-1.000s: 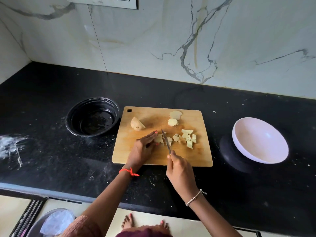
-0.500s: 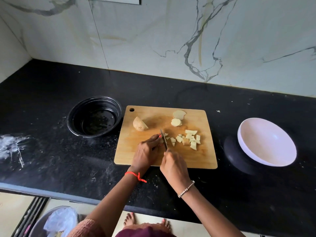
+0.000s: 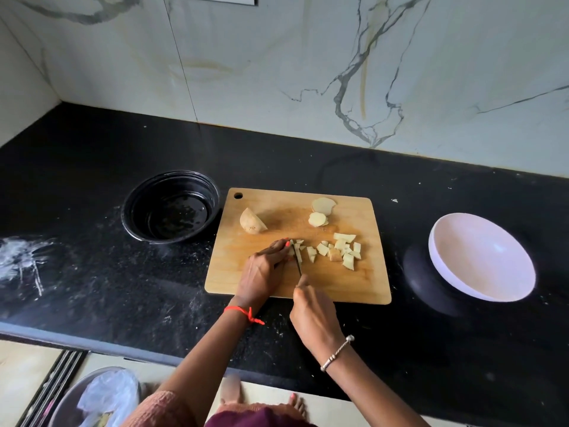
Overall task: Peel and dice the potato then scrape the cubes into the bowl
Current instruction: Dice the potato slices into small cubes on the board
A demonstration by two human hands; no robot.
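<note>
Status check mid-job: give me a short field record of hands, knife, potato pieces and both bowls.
left hand: holds the potato piece being cut, fingertips beside the blade
right hand: grips the knife, blade on that piece
cubes: loose pile on the cutting board, right of the knife
uncut: potato half and slices at the board's far side
white bowl: right of the board, empty
black bowl: left of the board, no cubes inside
</note>
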